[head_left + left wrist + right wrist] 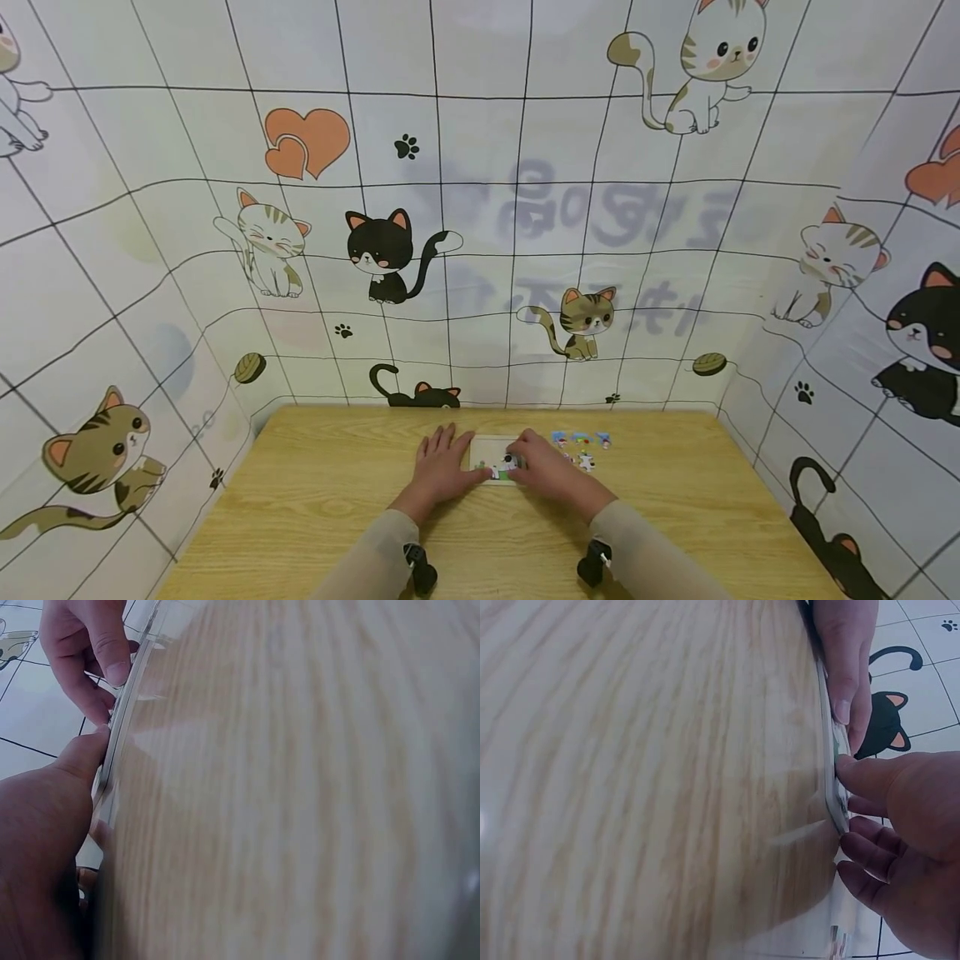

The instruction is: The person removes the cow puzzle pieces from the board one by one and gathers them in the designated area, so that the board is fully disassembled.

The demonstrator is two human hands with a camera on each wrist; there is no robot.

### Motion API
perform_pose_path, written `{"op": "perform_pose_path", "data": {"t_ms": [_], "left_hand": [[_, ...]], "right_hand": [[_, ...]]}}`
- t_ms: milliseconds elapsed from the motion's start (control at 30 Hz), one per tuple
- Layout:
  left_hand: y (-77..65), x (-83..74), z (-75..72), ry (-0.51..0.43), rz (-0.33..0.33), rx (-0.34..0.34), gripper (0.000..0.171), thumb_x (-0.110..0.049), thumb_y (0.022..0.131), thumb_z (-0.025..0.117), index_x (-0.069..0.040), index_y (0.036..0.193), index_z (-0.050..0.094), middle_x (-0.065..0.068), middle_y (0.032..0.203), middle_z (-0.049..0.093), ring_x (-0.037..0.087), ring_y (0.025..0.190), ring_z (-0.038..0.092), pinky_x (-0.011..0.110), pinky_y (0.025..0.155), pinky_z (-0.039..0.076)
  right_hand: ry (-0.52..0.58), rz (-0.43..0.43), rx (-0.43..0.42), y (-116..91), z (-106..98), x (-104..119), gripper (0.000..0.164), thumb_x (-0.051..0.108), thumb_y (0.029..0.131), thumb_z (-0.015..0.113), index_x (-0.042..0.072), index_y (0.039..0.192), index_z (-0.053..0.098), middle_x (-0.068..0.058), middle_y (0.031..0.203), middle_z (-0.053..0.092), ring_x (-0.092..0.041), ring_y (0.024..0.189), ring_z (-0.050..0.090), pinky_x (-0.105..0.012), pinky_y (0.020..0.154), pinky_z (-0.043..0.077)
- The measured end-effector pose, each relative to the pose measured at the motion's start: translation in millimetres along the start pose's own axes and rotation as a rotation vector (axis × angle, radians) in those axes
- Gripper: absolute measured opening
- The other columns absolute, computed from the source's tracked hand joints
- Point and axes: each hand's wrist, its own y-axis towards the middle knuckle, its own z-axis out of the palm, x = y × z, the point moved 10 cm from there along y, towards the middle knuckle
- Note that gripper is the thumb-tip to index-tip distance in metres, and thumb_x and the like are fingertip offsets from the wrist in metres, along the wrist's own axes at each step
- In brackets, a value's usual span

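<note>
A small jigsaw puzzle in a pale tray (pixel 486 443) lies flat on the wooden table between my hands, its lower part filled with green, white and black picture pieces. My left hand (pixel 442 468) rests at the tray's left side, fingers spread, with the thumb over the bottom edge. Over the tray's right side, the curled fingers and thumb of my right hand (pixel 553 468) pinch a puzzle piece (pixel 512 459) with a black patch, mostly covered by the fingers. In the right wrist view the right thumb (pixel 859 771) touches the tray's top.
Several loose colourful puzzle pieces (pixel 581 437) lie to the right of the tray, and a white-edged piece (pixel 587 461) sits nearer my right hand. The wooden table (pixel 322 475) meets a cat-printed fabric wall (pixel 480 333) at its back.
</note>
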Motion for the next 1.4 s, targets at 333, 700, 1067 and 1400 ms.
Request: {"op": "perform_pose_path", "data": {"t_ms": [333,700,1067,1400], "left_hand": [[3.3,5.7,5.9,0.0,-0.005,-0.001,0.097,-0.088,0.081,0.049,-0.031,0.158,0.037,0.015,0.166,0.022,0.04,0.153,0.014,0.065,0.118,0.01],[2.3,3.3,3.5,0.001,-0.017,0.01,0.096,-0.086,0.083,0.051,-0.028,0.158,0.038,0.017,0.166,0.021,0.041,0.153,0.014,0.065,0.118,0.009],[-1.1,-4.1,-3.8,-0.021,-0.011,0.018,0.094,-0.079,0.085,0.057,-0.022,0.158,0.04,0.02,0.165,0.021,0.044,0.152,0.014,0.066,0.118,0.007],[-1.1,-1.7,-1.1,-0.024,-0.008,0.008,0.095,-0.081,0.084,0.056,-0.025,0.158,0.039,0.018,0.166,0.021,0.043,0.153,0.014,0.066,0.118,0.007]], "right_hand": [[0.066,0.055,0.065,4,6,-10,0.04,0.023,0.098,0.071,0.002,0.131,0.062,-0.011,0.116,0.052,-0.016,0.092,0.05,-0.039,0.077,0.047],[0.122,0.069,0.036,8,5,-13,0.036,0.02,0.095,0.074,0.007,0.126,0.06,-0.012,0.115,0.052,-0.021,0.097,0.054,-0.044,0.081,0.049],[0.135,0.054,-0.007,8,2,-22,0.034,0.023,0.094,0.076,0.016,0.124,0.064,-0.002,0.109,0.054,-0.013,0.086,0.054,-0.035,0.074,0.049],[0.139,0.037,0.037,12,0,-23,0.029,0.013,0.094,0.074,0.012,0.122,0.067,-0.002,0.106,0.055,-0.012,0.089,0.057,-0.034,0.075,0.052]]}}
